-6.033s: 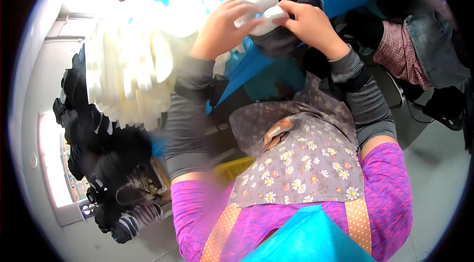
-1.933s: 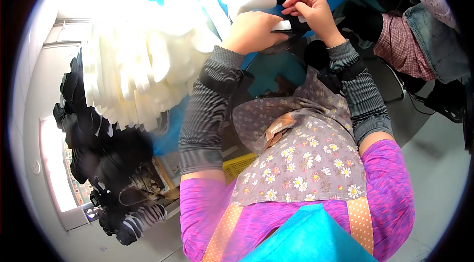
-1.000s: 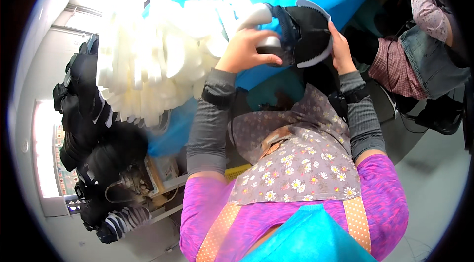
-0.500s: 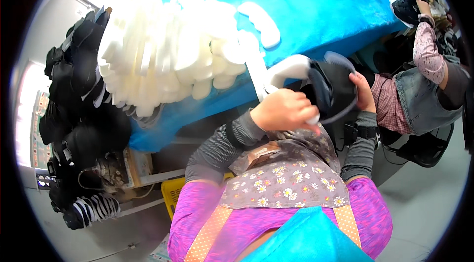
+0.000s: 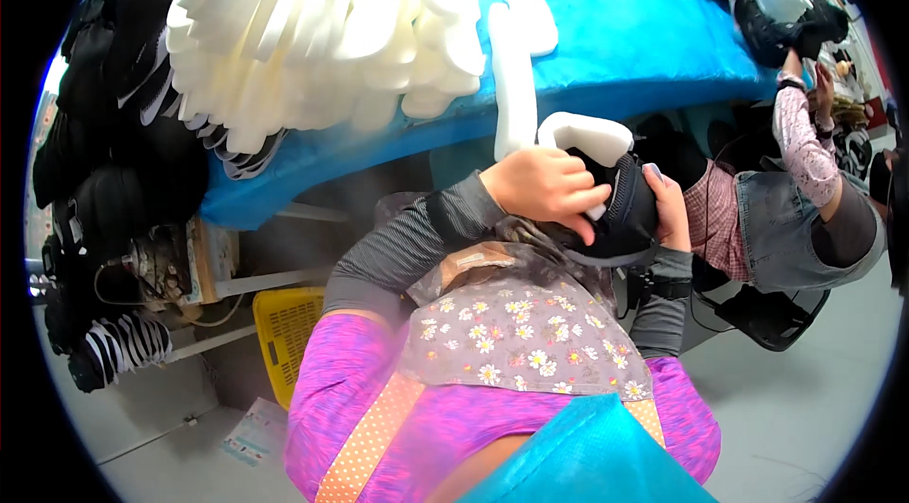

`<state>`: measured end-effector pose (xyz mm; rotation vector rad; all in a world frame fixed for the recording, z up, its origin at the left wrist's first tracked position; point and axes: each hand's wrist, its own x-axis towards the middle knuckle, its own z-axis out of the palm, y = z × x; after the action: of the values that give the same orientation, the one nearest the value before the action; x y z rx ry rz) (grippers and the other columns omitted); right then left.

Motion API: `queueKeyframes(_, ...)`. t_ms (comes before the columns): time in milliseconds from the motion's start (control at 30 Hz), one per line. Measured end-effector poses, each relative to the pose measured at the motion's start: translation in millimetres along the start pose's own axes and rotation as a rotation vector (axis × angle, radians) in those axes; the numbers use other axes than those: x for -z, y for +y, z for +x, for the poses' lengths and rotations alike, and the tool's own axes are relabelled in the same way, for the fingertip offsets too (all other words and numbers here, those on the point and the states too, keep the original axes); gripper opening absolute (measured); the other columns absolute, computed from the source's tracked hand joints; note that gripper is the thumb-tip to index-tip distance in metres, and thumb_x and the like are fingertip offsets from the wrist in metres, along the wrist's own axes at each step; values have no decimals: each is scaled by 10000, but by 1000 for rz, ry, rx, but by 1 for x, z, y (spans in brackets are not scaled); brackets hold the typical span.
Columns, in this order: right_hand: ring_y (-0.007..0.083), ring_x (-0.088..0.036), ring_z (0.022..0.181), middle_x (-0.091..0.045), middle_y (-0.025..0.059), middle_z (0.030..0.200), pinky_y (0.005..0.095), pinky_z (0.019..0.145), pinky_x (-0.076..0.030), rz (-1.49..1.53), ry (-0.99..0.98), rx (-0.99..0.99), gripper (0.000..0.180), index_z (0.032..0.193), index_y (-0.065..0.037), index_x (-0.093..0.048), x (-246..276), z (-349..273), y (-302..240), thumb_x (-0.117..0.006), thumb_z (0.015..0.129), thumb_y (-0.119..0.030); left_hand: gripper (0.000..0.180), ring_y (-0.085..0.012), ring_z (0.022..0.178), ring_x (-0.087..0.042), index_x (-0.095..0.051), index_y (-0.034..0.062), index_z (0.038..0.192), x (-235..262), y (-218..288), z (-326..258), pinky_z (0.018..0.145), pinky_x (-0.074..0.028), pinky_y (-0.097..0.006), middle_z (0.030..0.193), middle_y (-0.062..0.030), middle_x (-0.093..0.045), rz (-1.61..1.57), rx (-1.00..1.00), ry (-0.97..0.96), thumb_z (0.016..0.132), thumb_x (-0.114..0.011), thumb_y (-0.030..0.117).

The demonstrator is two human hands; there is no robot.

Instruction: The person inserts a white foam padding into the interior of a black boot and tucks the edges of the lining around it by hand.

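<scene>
A black fabric shoe (image 5: 632, 224) with a dark trimmed opening is held close above my apron. From its opening a curved white foam insert (image 5: 589, 135) sticks up and bends over. My left hand (image 5: 544, 186) reaches across to the opening, fingers curled and pinching a bit of white that looks like part of this insert; the rest is hidden inside the shoe. On the far right side, my right hand (image 5: 669, 209) grips the shoe, thumb on top and the other fingers mostly out of sight.
A big pile of white foam inserts (image 5: 322, 39) covers the left of the blue-covered table (image 5: 625, 20); a loose insert (image 5: 514, 81) hangs over its edge. Black shoes (image 5: 104, 143) are stacked at left, above a yellow crate (image 5: 284, 332). At right, a co-worker's arm (image 5: 805, 143) reaches toward black shoes.
The shoe has turned and come lower, nearer to my body, with both hands on it. The view has shifted, and the foam insert now stands up out of the opening.
</scene>
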<state>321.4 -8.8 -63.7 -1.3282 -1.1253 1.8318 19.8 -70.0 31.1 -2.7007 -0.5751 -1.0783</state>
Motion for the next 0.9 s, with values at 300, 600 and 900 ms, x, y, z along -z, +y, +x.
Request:
queueKeyframes(300, 45, -499, 757, -591, -65, 837, 202, 681, -394, -81, 339, 727, 309, 926, 11, -667, -11, -16, -9, -642, 980, -293, 565, -382, 1319, -379, -495, 33, 1306, -39, -25, -45, 1097, -319, -423, 1383, -230, -440, -85, 1190, 479, 901, -688, 376)
queueKeyframes(600, 83, -508, 733, -596, -14, 775, 234, 663, -386, -329, 347, 907, 227, 862, 47, -653, 7, -74, -39, -675, 936, -166, 554, -415, 1247, -491, -534, 80, 1322, -23, -43, -27, 1041, -411, -437, 1382, -259, -489, -52, 1164, 349, 791, -670, 161)
queueKeyframes(900, 433, -580, 1151, -571, 277, 1304, 622, 981, -452, 952, -377, 654, 648, 1296, 36, -546, 16, -91, -41, -618, 933, -496, 431, -293, 1053, -630, -605, 72, 1262, -17, -119, 11, 899, -520, -382, 1307, -170, -592, 642, 862, 166, 832, -592, 99)
